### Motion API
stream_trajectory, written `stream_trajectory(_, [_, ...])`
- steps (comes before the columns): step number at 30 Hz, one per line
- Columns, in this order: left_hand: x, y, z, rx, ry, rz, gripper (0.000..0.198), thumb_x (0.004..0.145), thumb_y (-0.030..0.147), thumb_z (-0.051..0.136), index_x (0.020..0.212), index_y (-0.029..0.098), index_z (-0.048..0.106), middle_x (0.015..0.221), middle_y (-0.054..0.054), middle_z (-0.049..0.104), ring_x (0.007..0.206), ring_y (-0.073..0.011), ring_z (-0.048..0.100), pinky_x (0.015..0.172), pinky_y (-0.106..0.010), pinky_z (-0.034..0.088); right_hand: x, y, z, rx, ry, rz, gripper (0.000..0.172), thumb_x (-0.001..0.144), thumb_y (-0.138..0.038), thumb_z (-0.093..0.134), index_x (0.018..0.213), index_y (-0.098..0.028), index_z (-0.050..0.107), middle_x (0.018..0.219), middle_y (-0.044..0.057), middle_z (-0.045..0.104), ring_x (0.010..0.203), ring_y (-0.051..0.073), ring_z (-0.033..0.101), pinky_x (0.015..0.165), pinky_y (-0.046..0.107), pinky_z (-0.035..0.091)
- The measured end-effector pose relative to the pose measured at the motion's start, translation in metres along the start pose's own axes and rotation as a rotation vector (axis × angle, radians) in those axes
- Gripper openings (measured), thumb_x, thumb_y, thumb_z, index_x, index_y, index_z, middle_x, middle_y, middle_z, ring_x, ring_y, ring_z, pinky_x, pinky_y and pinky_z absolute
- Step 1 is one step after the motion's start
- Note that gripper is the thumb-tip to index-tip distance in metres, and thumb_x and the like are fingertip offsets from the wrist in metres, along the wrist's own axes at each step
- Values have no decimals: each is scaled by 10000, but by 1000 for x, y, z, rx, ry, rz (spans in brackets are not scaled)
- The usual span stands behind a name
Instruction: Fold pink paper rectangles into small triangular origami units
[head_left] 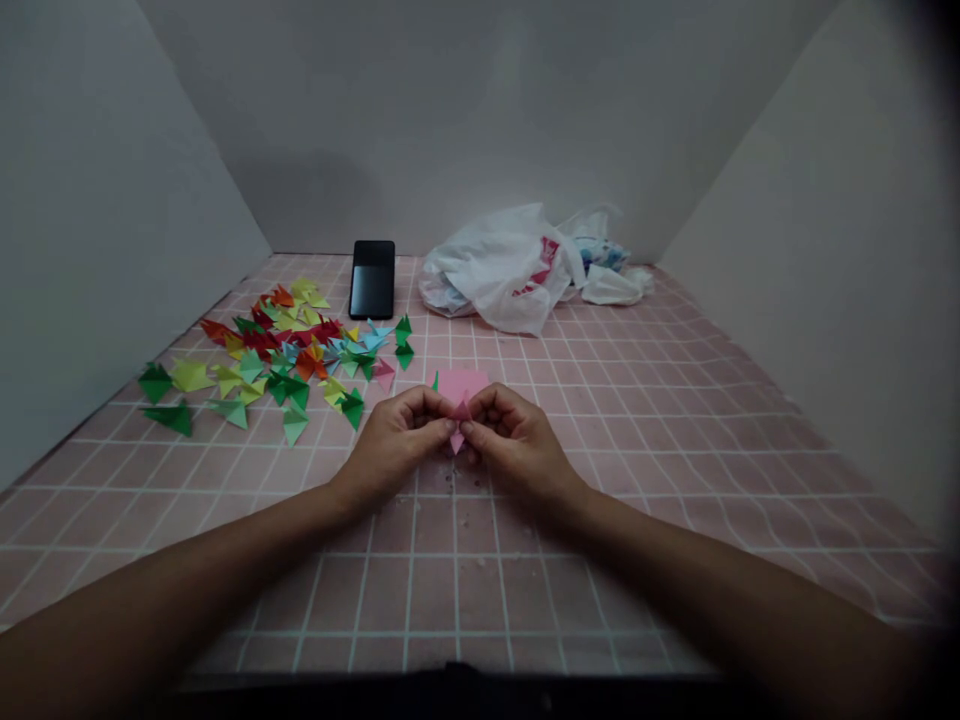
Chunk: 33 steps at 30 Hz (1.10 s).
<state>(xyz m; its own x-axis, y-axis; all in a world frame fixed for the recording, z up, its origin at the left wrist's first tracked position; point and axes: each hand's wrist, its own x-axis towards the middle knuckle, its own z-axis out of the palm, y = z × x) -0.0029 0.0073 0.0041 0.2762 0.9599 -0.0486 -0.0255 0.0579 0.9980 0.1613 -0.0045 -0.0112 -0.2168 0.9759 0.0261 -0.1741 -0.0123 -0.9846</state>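
The folded pink paper (457, 437) is over the table (675, 430), between its side edges, pinched by your left hand (397, 428) and right hand (525, 430). Just beyond: a pink sheet (463, 383). Toward the left edge: paper birds (286, 385). Near the far edge: a phone (373, 280).

A dark phone (372, 281) stands toward the far edge of the counter (690, 430), left of that edge's middle, its glossy face to the front and its top showing against the back wall (420, 120); what props it is hidden. From the middle of the far edge toward the far right corner lies a crumpled white plastic bag (502, 265) with red print. Just beside it, nearer that corner, sits a blue-patterned bundle (600, 252) among whitish plastic. Pink covering with white grid lines spreads over the counter, rippled along the right edge. Plain walls rise along both side edges.
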Motion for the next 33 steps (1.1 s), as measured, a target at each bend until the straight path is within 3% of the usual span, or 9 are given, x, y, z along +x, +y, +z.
stream_trajectory(4, [-1,0,1,-41,3,-5,123,735,231,734,807,159,663,702,11,666,634,-116,618,635,-251,499,0,-2,1,32,-6,-56,138,799,-206,701,818,-217,564,663,-65,590,538,86,546,497,218,421])
stream_trajectory(14, [-1,-4,-2,-236,-7,21,124,800,201,703,908,173,650,709,28,652,633,-100,613,645,-224,504,2,-6,-7,-64,-14,-189,73,764,-139,649,789,-207,636,678,-44,624,593,101,578,587,252,464])
stream_trajectory(17, [-1,-3,-1,-245,13,32,192,835,274,714,976,184,618,745,27,647,650,-105,614,642,-229,511,2,-2,-8,-142,10,-251,73,780,-139,639,793,-211,639,697,-40,616,612,106,565,595,261,451])
stream_trajectory(21, [0,0,1,-157,61,83,308,747,254,794,966,177,593,809,19,638,721,-106,614,663,-216,502,-2,-3,-7,-257,-5,-306,63,829,-148,631,838,-209,644,758,-21,621,662,114,570,617,269,453])
stream_trajectory(24, [0,1,1,-90,101,121,293,735,246,786,933,180,581,818,20,618,754,-108,608,695,-220,501,-2,-7,-6,-158,-32,-268,60,862,-213,644,906,-215,602,805,-20,612,663,112,586,619,269,480])
stream_trajectory(27, [0,0,1,-23,69,151,285,745,239,773,937,190,568,821,19,614,753,-113,601,686,-226,495,1,-9,-7,-48,-25,-164,166,873,-318,675,952,-225,563,736,-44,594,588,108,564,551,252,461])
stream_trajectory(33, [-1,0,2,11,-61,64,285,795,295,731,996,188,560,757,30,619,671,-109,575,615,-227,433,5,-3,-10,-90,-8,-69,239,859,-357,707,724,-191,600,607,-47,561,523,87,477,509,236,359])
